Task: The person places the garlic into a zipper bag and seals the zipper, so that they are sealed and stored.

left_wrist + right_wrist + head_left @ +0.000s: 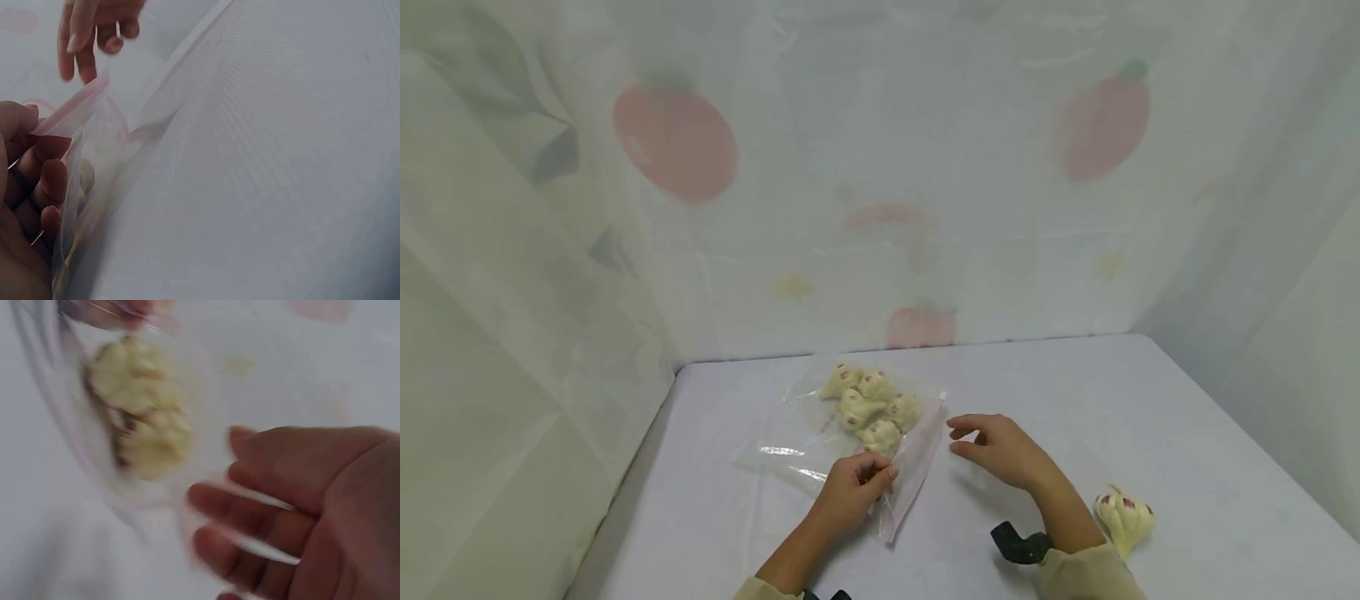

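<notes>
A clear zip bag (790,442) with a pink-edged mouth lies on the table, its opening turned to the right. Inside it sit several garlic bulbs (859,408), cream with purple marks. My left hand (852,487) pinches the near side of the bag's mouth between thumb and fingers. To the right of the mouth, my right hand (1000,450) hovers with relaxed, slightly bent fingers and nothing in them. In the right wrist view, garlic bulbs (140,406) show through the bag's opening, blurred. One loose garlic bulb (1125,518) lies on the table beside the right forearm.
The white table (1210,467) has its back edge against a pale curtain (865,167) printed with fruit. More curtain hangs along the left and right sides. A black device (1021,546) is worn on the right wrist.
</notes>
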Motion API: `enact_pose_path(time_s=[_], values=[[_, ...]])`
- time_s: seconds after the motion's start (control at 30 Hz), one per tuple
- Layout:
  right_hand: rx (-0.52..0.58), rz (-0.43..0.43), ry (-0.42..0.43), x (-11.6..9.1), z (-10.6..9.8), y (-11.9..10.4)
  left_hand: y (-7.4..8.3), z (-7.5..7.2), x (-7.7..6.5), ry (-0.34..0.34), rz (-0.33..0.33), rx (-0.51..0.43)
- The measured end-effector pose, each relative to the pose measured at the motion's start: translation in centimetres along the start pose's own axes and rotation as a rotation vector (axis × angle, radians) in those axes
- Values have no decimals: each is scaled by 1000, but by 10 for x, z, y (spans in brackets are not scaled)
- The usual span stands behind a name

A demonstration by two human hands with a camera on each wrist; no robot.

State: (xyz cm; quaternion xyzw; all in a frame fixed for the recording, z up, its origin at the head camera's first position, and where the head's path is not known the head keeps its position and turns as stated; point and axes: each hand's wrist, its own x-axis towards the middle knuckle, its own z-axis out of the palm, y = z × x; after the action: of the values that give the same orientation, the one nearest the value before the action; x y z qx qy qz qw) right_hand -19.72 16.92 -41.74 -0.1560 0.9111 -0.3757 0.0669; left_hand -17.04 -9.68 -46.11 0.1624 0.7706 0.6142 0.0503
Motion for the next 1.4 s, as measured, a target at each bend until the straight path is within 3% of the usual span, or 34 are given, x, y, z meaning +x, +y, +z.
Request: enact_pose_path(time_s=[0.1,0.3,0.4,0.5,0.6,0.73,0.9,1.0,1.17,1.27,1.4], values=[[-149,64,15,-15,-31,-8,0,0,0,19,7,2],[-279,164,83,-54,-84,-9,1,1,-1,13,15,3],[-313,175,131,-73,-100,-5,2,2,-1,1,20,13],[-328,210,118,-87,-107,6,4,3,1,5,27,20],[-300,289,40,-99,-108,25,2,4,3,4,36,29],[-262,379,-50,-113,-103,52,-13,6,7,5,27,51],[-129,391,-85,-124,-95,73,-29,6,10,18,49,41],[-37,337,-104,-125,-93,80,-18,5,7,16,48,33],[-62,292,-99,-111,-82,77,-13,4,5,20,18,51],[-92,288,-83,-96,-69,70,-31,5,10,26,22,57],[-91,254,-58,-72,-50,60,-35,4,9,23,40,54]])
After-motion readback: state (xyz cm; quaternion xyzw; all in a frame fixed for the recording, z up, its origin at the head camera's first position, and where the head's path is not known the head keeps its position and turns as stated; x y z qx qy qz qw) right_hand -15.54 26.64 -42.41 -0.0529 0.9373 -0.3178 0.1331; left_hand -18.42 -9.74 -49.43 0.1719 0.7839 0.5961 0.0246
